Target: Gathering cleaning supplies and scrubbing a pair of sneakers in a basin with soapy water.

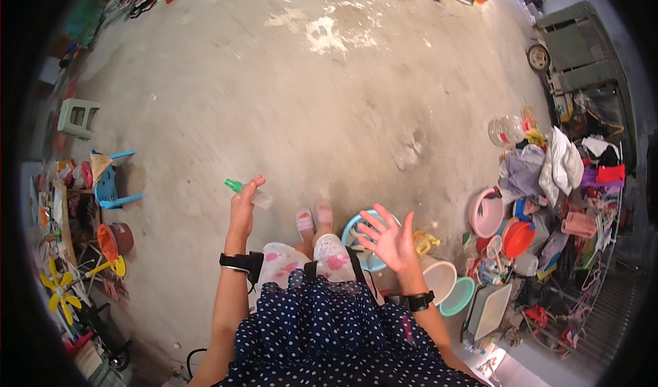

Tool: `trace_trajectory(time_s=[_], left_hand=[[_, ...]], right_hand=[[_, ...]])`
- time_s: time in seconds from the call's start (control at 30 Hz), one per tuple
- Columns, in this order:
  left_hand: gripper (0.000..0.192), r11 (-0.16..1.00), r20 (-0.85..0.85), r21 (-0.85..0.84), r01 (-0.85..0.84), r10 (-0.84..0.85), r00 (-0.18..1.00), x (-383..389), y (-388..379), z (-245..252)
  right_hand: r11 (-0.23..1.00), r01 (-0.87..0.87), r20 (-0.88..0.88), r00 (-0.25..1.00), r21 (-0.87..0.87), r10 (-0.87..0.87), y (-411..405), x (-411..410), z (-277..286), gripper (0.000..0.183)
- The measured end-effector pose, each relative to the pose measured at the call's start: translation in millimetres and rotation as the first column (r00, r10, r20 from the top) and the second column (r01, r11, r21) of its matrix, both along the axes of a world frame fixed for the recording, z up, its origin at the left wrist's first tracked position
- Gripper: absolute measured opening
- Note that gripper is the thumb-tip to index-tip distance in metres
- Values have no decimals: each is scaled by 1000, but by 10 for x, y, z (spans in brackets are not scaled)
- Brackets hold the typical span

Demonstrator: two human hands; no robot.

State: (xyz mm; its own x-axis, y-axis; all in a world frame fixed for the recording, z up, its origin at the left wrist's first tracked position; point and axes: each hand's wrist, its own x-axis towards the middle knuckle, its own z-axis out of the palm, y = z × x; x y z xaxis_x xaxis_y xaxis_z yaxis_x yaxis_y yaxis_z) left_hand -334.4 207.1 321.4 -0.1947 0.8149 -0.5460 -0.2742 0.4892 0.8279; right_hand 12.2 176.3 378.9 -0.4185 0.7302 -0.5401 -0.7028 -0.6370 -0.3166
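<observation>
A small clear spray bottle point(262, 199) with a green spray top is in my left hand point(247, 197), held out to the left above the concrete floor, the top pointing left. My right hand point(389, 240) is raised palm up with its fingers spread and nothing in it. Below and behind that hand, a light blue plastic basin point(350, 225) stands on the floor near my feet, its contents partly hidden. A yellowish plastic bottle point(424, 243) lies just right of the right hand.
A cream bucket point(446, 279) and a green basin point(457, 297) stand at my right, before a pile with a pink basin point(487, 215), clothes and a water jug point(506, 131). Leftward are a blue child's chair point(107, 181), an orange bucket point(107, 243) and a pale stool point(77, 118).
</observation>
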Motion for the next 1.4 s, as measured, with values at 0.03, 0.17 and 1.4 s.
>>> trace_trajectory(time_s=[0.03, 0.17, 1.4], left_hand=[[43, 998, -8, -36, -48, 48, 999, -102, 123, 64], [46, 979, -71, -88, -181, 176, 982, -756, 428, 103], [36, -31, -79, -94, -995, 997, -24, -7126, 1526, 145]], right_hand=[[1000, -15, -9, 1000, 11, 15, 167, -69, -12, 79], [999, -45, 77, 996, -19, 46, 866, -329, -192, 64], [291, -819, 656, -132, -494, 743, 6269, -7337, -1087, 68]])
